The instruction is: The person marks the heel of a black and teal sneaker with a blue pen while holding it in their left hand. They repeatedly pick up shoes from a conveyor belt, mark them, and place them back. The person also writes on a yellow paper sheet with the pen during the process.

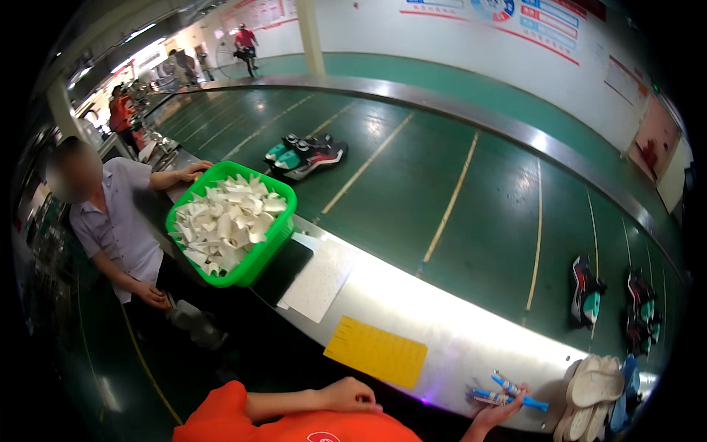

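My left hand [355,395] is loosely curled in front of my orange shirt, and no object shows in it. Off to the right, my right hand [502,417] is closed around blue pens [508,398] with silvery, partly clear ends, over the metal ledge [456,368]. Between my hands and the belt, a yellow sheet with faint grid lines [376,351] lies on the ledge, nearest my left hand. Right of my right hand stand pale cream shoe-shaped pieces [591,390], stacked together.
A green basket [274,239] full of white pieces [228,221] stands at left, beside a dark flat object [283,272] and white paper [319,282]. A person [121,214] touches its rim. Shoe uppers [305,156] lie on the green belt [398,191]; more uppers [587,295] lie right.
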### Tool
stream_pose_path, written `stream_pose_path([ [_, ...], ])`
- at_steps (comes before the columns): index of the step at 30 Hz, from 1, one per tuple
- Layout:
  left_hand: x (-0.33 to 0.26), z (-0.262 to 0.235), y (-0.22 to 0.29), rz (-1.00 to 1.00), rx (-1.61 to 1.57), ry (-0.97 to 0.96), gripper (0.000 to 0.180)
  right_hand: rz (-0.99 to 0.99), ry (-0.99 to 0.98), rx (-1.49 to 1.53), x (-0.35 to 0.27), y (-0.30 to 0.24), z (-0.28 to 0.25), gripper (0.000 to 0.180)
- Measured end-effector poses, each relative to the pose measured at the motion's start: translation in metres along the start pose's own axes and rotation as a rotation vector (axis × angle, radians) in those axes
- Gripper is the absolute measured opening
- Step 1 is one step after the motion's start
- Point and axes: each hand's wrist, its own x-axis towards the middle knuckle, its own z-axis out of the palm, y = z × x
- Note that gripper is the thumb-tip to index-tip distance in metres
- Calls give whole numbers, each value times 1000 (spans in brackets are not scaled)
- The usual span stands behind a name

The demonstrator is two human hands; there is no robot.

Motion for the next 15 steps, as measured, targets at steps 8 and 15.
stream_pose_path([
  [8,22,2,-28,-528,-1159,-99,70,-16,-72,64,2,5,-7,21],
  [15,5,15,10,-290,-926,269,39,5,-73,114,8,13,-13,18],
])
